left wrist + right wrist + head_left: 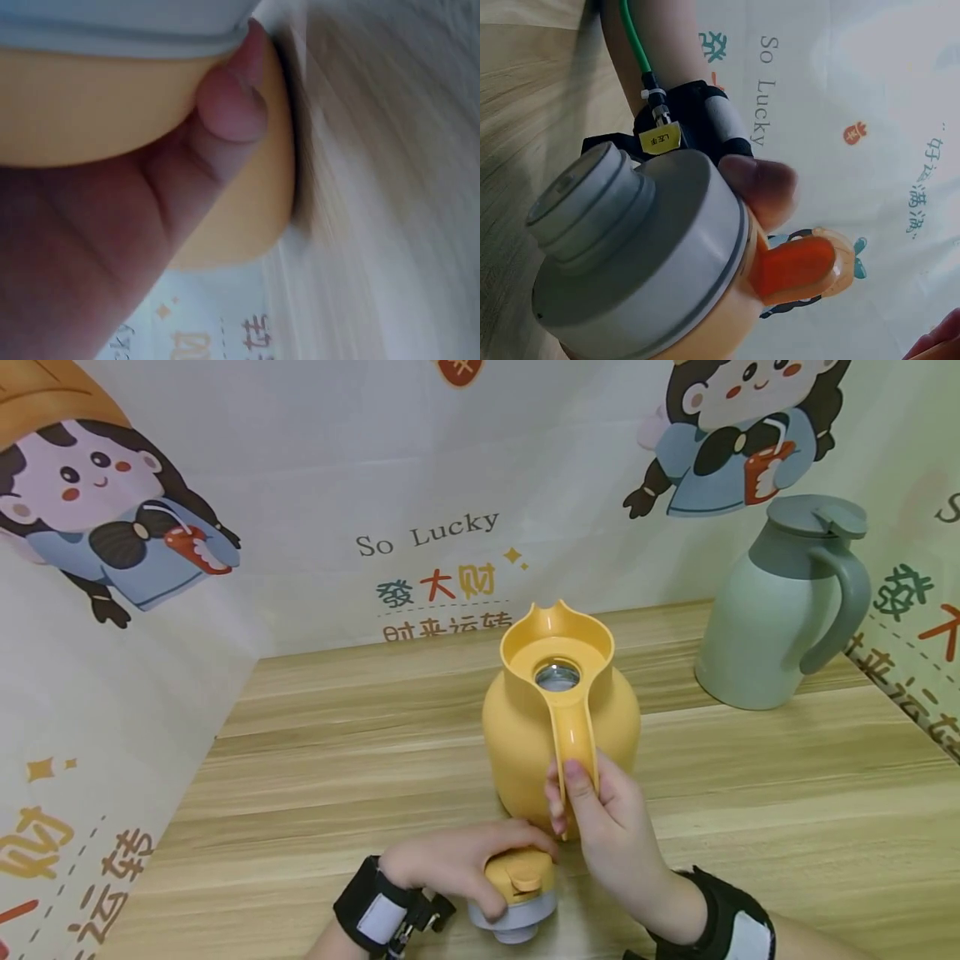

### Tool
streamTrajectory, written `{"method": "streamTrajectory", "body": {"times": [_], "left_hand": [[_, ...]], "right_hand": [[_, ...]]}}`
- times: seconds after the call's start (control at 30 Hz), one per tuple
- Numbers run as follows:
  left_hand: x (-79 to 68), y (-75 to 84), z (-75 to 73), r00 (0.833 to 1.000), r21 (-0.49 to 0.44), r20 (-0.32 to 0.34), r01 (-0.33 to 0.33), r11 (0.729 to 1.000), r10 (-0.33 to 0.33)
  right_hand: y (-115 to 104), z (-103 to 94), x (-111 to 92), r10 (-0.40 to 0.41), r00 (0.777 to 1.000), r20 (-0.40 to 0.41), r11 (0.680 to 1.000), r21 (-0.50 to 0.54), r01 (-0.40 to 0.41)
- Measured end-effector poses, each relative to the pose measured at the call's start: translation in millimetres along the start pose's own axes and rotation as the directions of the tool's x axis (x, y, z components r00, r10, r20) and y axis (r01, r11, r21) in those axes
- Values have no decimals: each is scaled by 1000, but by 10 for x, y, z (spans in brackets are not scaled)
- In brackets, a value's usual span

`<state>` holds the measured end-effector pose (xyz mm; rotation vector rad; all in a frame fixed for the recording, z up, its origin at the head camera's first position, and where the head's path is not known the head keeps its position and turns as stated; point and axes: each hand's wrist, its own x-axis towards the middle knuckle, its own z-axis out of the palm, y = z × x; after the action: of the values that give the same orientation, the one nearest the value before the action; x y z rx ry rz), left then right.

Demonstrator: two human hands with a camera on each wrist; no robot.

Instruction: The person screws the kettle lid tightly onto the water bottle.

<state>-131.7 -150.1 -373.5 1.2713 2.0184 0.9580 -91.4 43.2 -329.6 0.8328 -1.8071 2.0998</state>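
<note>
A yellow thermos jug [517, 739] stands upright on the wooden table, its top uncovered and a shiny round mouth [557, 677] showing inside the collar. My right hand [617, 839] grips the jug's handle [574, 731], thumb on the near side. In front of the jug, my left hand [457, 860] holds the jug's lid [522, 875], yellow on top with a grey stopper underneath, fingers and thumb around its sides. The right wrist view shows the grey stopper [637, 247] up close, tilted. Up close in the left wrist view, the lid's yellow side [90, 105] lies against the fingers.
A pale green thermos jug [765, 618] with a grey-green lid and handle stands at the back right. Printed sheets [315, 485] with cartoon figures and lettering form walls behind and at both sides of the wooden table [322, 760].
</note>
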Motion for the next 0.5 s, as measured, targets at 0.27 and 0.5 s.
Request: {"method": "streamTrajectory", "body": {"times": [0.27,0.5], "left_hand": [[-195,-124,-84,989,-160,-87,105,981,-120],[-314,-240,-172,961,-131,-182,184,974,-206]], "right_hand": [[1,11,10,-12,1000,-4,1000,10,12],[12,27,13,-74,997,-13,997,36,74]]}}
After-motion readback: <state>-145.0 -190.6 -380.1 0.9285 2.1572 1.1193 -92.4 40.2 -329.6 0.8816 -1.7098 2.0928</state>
